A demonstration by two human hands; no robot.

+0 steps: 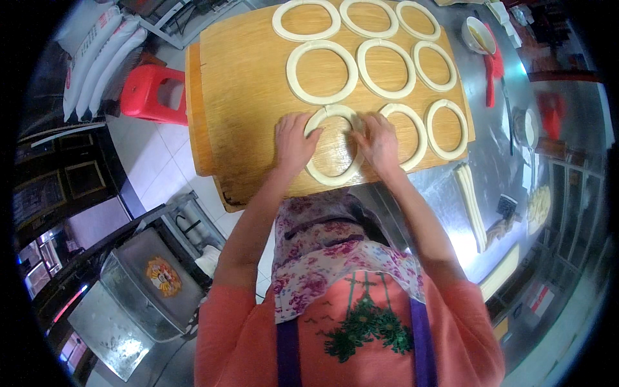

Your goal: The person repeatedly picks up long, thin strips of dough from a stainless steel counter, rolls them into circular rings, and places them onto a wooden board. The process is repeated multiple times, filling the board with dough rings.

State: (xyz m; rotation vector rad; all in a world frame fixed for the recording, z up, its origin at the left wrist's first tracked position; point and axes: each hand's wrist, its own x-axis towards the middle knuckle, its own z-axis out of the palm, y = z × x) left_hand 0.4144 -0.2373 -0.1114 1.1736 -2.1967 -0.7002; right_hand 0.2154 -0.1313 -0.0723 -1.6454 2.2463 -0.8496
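Observation:
On a wooden board [245, 84] lie several pale dough rings in rows. The nearest left dough ring [334, 180] has both my hands at its sides. My left hand [296, 137] curls its fingers at the ring's left edge, with the thumb touching the dough. On the other side, my right hand [379, 140] pinches the right part of the same ring and covers some of it. Close by to the right is another dough ring [418, 153], partly behind my right hand. A seam shows at the top of the ring between my hands.
A metal table [445, 193] runs along the right, with long dough strips [472, 209] on it. At the far right stands a white bowl [478, 35] beside a red cloth-like item [491, 77]. Left of the board are a red stool [151, 93] and white sacks [103, 64].

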